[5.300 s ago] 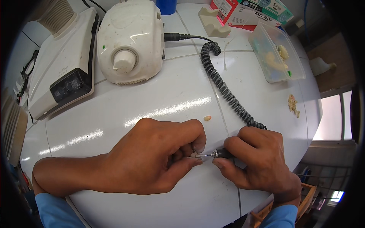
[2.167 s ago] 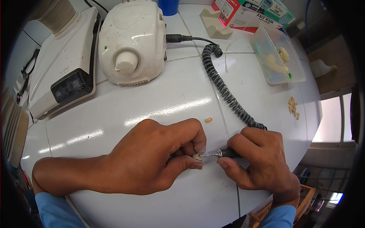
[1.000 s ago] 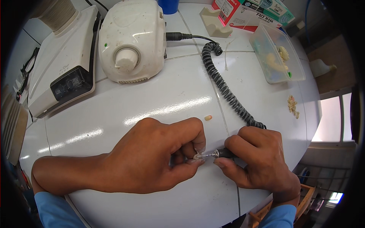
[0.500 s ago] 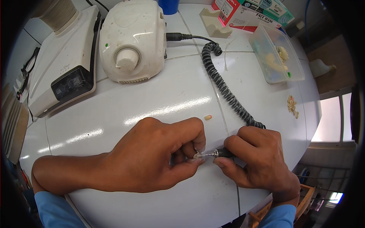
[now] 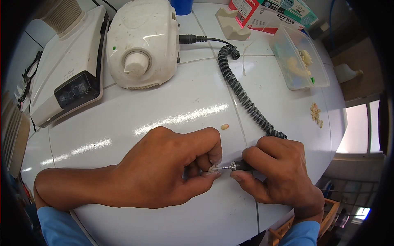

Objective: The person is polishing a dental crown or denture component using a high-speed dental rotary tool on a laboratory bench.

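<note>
Between the thumb and fingertips of my left hand (image 5: 168, 166), a small pale artificial tooth (image 5: 212, 168) is pinched, mostly covered by the fingers. My right hand (image 5: 281, 170) is closed round a dark rotary handpiece (image 5: 243, 165). Its thin metal bur (image 5: 224, 167) points left, and the tip meets or nearly meets the pinched tooth; contact is too small to make out. A coiled black cord (image 5: 245, 98) runs from behind my right hand up to a white control unit (image 5: 141, 35) with a round knob. One loose tooth (image 5: 224, 127) lies on the tiled table beyond my hands.
A white machine with a dark panel (image 5: 78, 89) stands at the far left. To the right are a clear plastic box (image 5: 283, 67) holding pale pieces and a small pile of teeth (image 5: 315, 113). A cream notched block (image 5: 232, 26) and cardboard boxes (image 5: 266, 18) stand behind.
</note>
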Action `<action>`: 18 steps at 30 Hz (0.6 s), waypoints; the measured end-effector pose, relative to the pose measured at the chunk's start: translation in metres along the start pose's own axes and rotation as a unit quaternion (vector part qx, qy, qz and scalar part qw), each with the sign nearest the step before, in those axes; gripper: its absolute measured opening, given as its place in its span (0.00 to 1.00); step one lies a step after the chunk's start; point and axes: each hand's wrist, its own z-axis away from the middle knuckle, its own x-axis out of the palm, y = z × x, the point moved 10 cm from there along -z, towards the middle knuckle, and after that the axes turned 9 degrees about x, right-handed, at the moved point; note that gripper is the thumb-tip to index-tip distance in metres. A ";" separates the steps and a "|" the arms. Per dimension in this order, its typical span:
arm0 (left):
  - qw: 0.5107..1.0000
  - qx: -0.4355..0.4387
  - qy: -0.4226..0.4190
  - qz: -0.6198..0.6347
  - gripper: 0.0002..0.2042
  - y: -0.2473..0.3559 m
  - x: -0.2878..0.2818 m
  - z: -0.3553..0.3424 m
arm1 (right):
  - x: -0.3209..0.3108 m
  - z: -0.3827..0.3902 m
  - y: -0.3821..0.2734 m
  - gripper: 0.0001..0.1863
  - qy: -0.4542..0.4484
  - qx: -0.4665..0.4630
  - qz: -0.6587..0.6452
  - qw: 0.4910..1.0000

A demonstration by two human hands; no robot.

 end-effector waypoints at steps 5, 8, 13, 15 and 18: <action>1.000 0.005 0.002 0.000 0.12 -0.001 -0.001 0.000 | 0.001 0.000 0.000 0.15 0.010 0.009 -0.002 1.000; 1.000 0.001 -0.006 -0.007 0.12 -0.001 -0.002 0.000 | 0.002 -0.002 0.000 0.15 -0.004 0.006 -0.006 1.000; 1.000 0.010 -0.001 -0.014 0.12 0.005 -0.003 0.000 | -0.006 -0.001 0.003 0.16 0.003 0.003 -0.046 0.999; 1.000 0.002 0.003 -0.013 0.12 0.006 -0.003 -0.001 | -0.011 -0.002 0.007 0.17 0.006 0.008 -0.067 0.998; 1.000 -0.014 0.002 -0.015 0.13 0.004 -0.003 -0.002 | -0.019 -0.002 0.011 0.18 0.020 0.000 -0.084 0.996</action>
